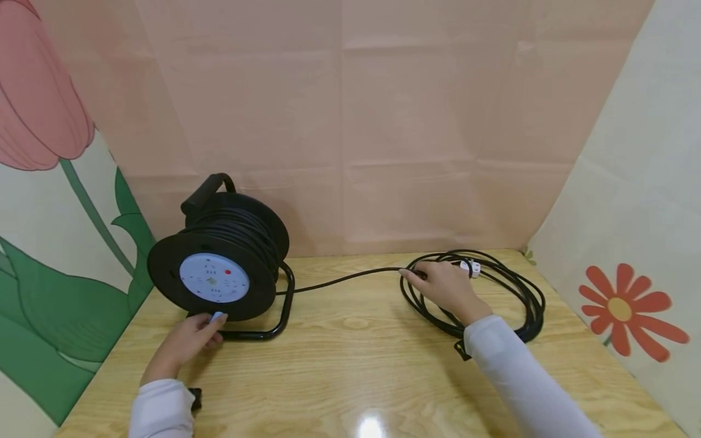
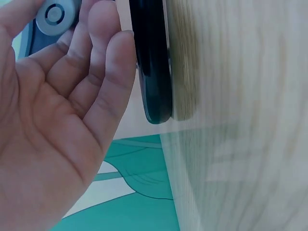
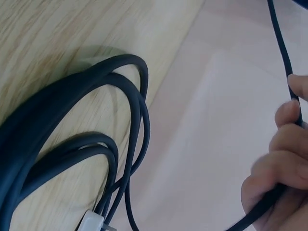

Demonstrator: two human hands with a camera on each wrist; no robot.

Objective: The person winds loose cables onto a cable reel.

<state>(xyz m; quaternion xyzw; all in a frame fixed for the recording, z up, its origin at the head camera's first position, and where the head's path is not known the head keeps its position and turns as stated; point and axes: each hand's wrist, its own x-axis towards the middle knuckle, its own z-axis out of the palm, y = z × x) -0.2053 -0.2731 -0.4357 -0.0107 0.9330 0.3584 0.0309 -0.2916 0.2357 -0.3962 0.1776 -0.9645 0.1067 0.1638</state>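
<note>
A black cable reel (image 1: pixel 219 210) with a pale socket panel (image 1: pixel 210 286) stands at the left of the table on a tubular frame (image 1: pixel 285 304). My left hand (image 1: pixel 183 344) holds the small pale winding knob (image 1: pixel 217 316) at the lower rim; in the left wrist view the round knob (image 2: pixel 55 17) sits between thumb and fingers. From the reel a black cable (image 1: pixel 339 280) runs right to my right hand (image 1: pixel 446 286). The fingers curl round this cable (image 3: pixel 280 38) in the right wrist view. Loose coils (image 1: pixel 533 310) of it lie around and beneath that hand.
A white plug (image 1: pixel 472 267) lies within the coils. Near my left sleeve is a small black object (image 1: pixel 195 398), partly hidden. The wooden table (image 1: pixel 328 371) meets a pink backdrop (image 1: pixel 383 152) behind, with flower-printed sheets at both sides.
</note>
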